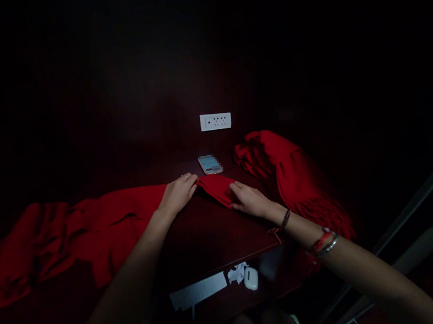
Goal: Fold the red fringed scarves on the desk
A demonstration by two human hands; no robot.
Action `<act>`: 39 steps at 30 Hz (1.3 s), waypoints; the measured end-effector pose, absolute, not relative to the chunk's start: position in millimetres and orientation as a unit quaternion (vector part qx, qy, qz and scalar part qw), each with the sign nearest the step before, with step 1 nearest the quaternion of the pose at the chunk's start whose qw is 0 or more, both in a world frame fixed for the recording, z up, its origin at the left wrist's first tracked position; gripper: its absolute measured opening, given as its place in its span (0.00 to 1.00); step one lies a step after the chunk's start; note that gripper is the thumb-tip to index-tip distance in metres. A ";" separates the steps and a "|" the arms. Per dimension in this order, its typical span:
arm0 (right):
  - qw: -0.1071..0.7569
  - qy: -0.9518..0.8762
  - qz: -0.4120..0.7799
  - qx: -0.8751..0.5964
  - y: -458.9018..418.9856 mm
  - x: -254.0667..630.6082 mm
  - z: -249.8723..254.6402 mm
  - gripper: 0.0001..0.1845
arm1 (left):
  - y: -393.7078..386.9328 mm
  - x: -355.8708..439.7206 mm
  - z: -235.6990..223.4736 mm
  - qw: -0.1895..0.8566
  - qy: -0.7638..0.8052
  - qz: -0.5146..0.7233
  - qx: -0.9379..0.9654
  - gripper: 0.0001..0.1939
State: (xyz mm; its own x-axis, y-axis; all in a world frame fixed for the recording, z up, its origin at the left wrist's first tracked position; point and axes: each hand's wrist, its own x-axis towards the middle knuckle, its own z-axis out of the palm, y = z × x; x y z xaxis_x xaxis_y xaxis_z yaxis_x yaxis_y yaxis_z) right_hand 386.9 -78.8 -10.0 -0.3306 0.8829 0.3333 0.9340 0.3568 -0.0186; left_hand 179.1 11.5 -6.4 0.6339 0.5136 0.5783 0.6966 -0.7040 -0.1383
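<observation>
A long red scarf (123,203) stretches across the dark wooden desk from the far left to the middle, wrinkled at its left part and flat and narrow near my hands. My left hand (180,192) grips its upper edge, fingers closed over the cloth. To the right, my right hand (248,199) pinches the scarf's end between thumb and fingers. Between the two hands the cloth slants down to the right. A second red heap with a fringe, a fringed scarf (290,165), lies right of my right hand; whether it joins the held cloth I cannot tell.
Behind my hands a phone (210,164) with a lit screen lies on the desk (213,240). A white wall socket (215,121) is above it. On a lower shelf are a white paper strip (199,290), crumpled paper (236,273) and a white earbud case (251,278). The surroundings are very dark.
</observation>
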 end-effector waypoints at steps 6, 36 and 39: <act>0.145 -0.767 -0.142 -0.608 -58.3 368.2 -9.4 0.20 | 13.7 180.7 -8.7 0.156 -0.321 -0.263 -0.896 0.16; 0.121 -0.817 -0.188 -0.531 -50.2 404.1 62.2 0.11 | 5.7 185.8 19.6 0.093 -0.346 -0.360 -0.861 0.07; 0.091 -0.846 -0.195 -0.487 -45.5 416.7 104.1 0.10 | 4.0 194.0 53.8 0.090 -0.339 -0.432 -0.831 0.07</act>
